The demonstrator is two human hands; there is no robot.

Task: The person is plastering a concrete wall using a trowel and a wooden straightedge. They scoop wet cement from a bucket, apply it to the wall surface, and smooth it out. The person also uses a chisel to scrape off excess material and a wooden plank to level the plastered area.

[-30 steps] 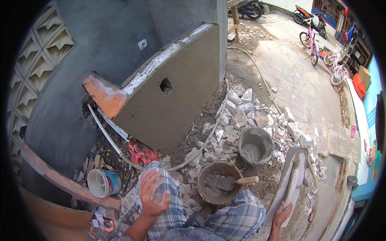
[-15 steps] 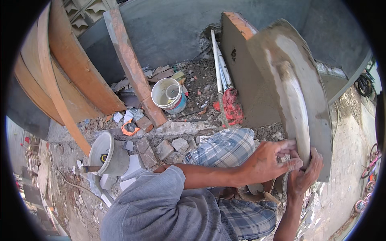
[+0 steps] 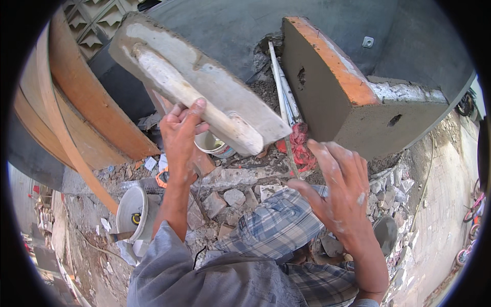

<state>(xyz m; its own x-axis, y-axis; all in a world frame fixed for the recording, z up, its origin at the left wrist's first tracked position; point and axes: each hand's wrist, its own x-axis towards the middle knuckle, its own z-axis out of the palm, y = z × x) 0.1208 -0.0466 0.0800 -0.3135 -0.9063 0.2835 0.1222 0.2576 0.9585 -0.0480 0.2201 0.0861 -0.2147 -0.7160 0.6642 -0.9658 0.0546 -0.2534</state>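
Note:
My left hand (image 3: 181, 133) grips a grey-crusted float (image 3: 225, 84) by its long pale handle, lifted out to the left over rubble and a white bucket (image 3: 202, 146). To the right of it, my right hand (image 3: 335, 192) is raised with fingers apart and slightly bent, holding nothing. It is in front of red crumpled plastic (image 3: 303, 158) and white pipes (image 3: 281, 89) that run into a broken hole in the wall. Both hands have pale dust or residue on them. The float hides part of a leaning plank behind it.
A freshly rendered low wall (image 3: 327, 84) with an orange top stands right. Curved wooden boards (image 3: 87, 102) lean left. A pale bucket (image 3: 128, 207) with a tool and tape measure sits lower left. Broken masonry (image 3: 215, 204) surrounds my knees; a dark bucket (image 3: 383, 238) is partly hidden right.
The float has gone from upright at the right, in both hands, to tilted at the left in my left hand. My right hand has let go and opened. The view has turned left since the earliest frame.

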